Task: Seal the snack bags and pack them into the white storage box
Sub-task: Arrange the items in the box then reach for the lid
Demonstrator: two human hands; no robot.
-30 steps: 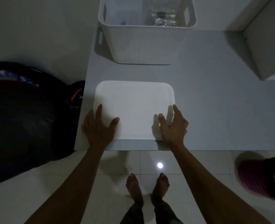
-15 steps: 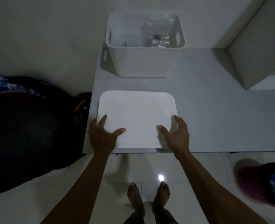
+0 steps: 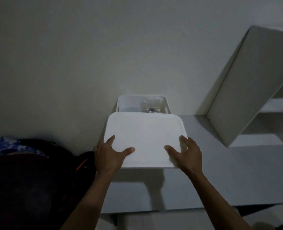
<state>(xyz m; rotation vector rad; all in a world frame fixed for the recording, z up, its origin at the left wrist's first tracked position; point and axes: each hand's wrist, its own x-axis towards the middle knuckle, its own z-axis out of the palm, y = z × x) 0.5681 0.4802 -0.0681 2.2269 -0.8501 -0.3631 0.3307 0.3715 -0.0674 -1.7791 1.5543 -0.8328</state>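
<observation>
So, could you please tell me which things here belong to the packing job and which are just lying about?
Job:
- white lid, held by left hand and right hand
- white storage box
- clear snack bags inside it

Lying about:
- dark backpack
- blue patterned cloth
- white shelf unit
</observation>
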